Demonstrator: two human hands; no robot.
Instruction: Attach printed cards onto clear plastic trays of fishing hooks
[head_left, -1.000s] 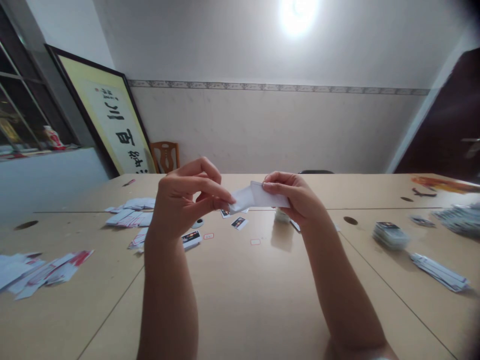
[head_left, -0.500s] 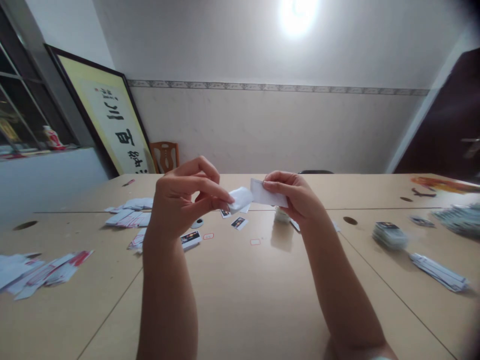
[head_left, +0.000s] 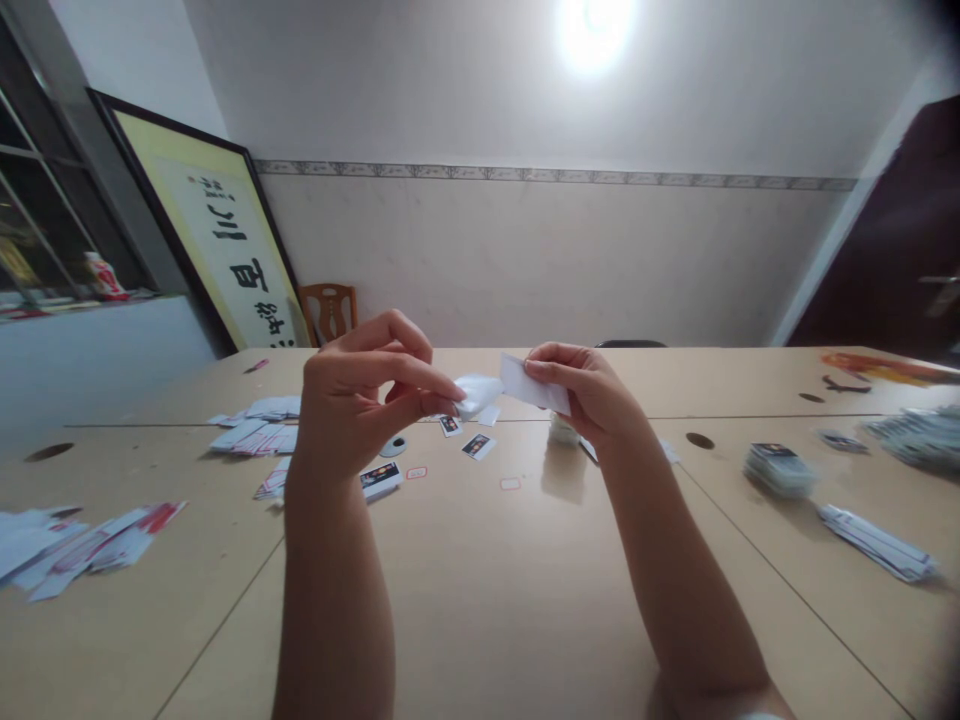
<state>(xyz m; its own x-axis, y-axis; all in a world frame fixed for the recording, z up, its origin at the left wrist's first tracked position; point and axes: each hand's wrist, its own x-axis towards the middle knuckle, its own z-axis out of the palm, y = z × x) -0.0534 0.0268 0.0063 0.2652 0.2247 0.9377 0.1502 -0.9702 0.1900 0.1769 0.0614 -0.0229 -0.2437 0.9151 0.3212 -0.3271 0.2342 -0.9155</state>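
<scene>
Above the middle of the table, my left hand [head_left: 360, 395] pinches a small, thin white sleeve [head_left: 480, 392] between thumb and forefinger; it looks slightly see-through and bulges open toward the right. Facing it, my right hand [head_left: 592, 395] grips a white card [head_left: 529, 382] by its right part, thumb on the near face. The card's left edge is right at the sleeve's right end; whether they touch I cannot tell. Below them on the table lie a printed card [head_left: 478, 446] with a dark picture and a stack of similar cards [head_left: 381, 478] beside my left wrist.
Loose white paper packets [head_left: 259, 437] and more with red print [head_left: 112, 540] spread across the left. On the right are a stack of sleeved cards [head_left: 778, 470], a bundle of flat white strips [head_left: 877, 543] and a heap of clear packets [head_left: 919, 438]. Cable holes [head_left: 700, 440] pierce the tabletop.
Both hands have shifted slightly to the left. The sleeve in my left hand now bulges wider toward the card; both hands keep their hold.
</scene>
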